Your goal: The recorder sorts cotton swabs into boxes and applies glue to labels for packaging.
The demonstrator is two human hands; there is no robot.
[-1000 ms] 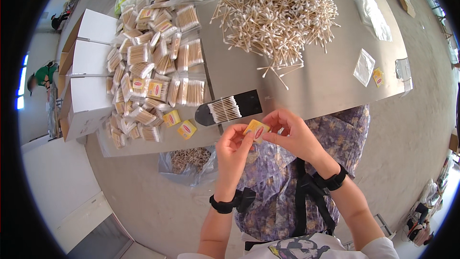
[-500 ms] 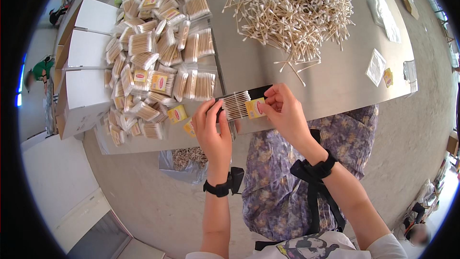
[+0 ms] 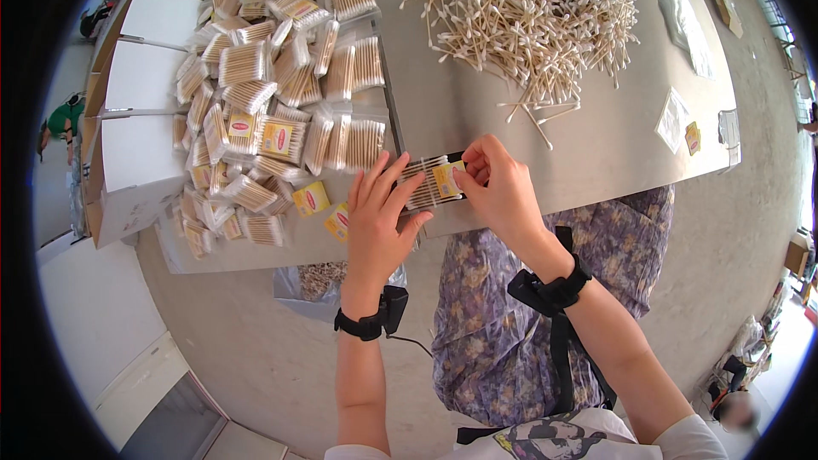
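A row of cotton swabs (image 3: 420, 190) lies side by side in a shallow black holder (image 3: 455, 157) at the front edge of the metal table. A yellow printed card (image 3: 447, 179) covers the right part of the row. My right hand (image 3: 504, 187) pinches the card's right edge between thumb and fingers. My left hand (image 3: 377, 217) is open, its fingers stretched over the left end of the holder and swabs, fingertips touching there. Loose yellow cards (image 3: 312, 198) lie just left of that hand. Part of the holder is hidden under my fingers.
A large heap of loose swabs (image 3: 537, 21) spreads over the far table. Bagged swab packs (image 3: 273, 77) pile up at left beside an open cardboard box (image 3: 141, 153). Clear plastic bags (image 3: 682, 30) lie far right. A bag of swabs (image 3: 319, 281) sits below the table edge.
My left fingers have spread and lifted from gripping the holder's left end. The card has shifted slightly left over the swabs, with my right hand still on it.
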